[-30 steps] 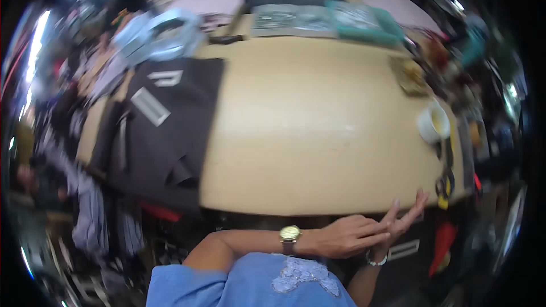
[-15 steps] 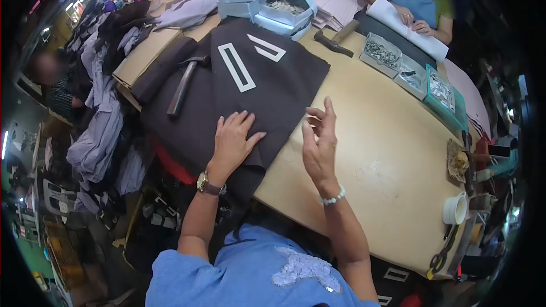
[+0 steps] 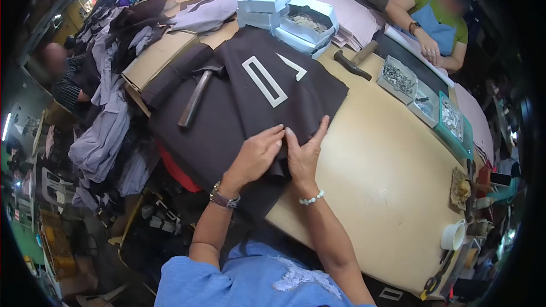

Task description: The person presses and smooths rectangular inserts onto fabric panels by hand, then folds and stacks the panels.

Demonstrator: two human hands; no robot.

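Dark brown fabric [image 3: 227,136] drapes over the table's left part and hangs over its near edge. My left hand [image 3: 257,154], fingers drawn together, grips a raised fold of it. Close beside it, my right hand [image 3: 304,158] has thumb and forefinger apart with the same fabric between them; its other fingers are partly hidden. Just beyond my hands, a long white rectangular frame [image 3: 260,78] lies on the fabric. Farther off shows a second white piece [image 3: 300,73], partly covered by a fold. A hammer [image 3: 196,98] rests on the fabric to the left.
Another hammer [image 3: 359,59] lies beyond the fabric. Light blue boxes [image 3: 261,4] are stacked at the back. Trays of metal parts [image 3: 396,79] line the table's far right; a white cup [image 3: 453,235] and scissors [image 3: 435,283] sit near the right edge. A co-worker [image 3: 438,28] works opposite.
My right hand has come left from above the bare table onto the fabric. My left hand has gone from lying flat to gripping a fold. The second white piece is now partly covered.
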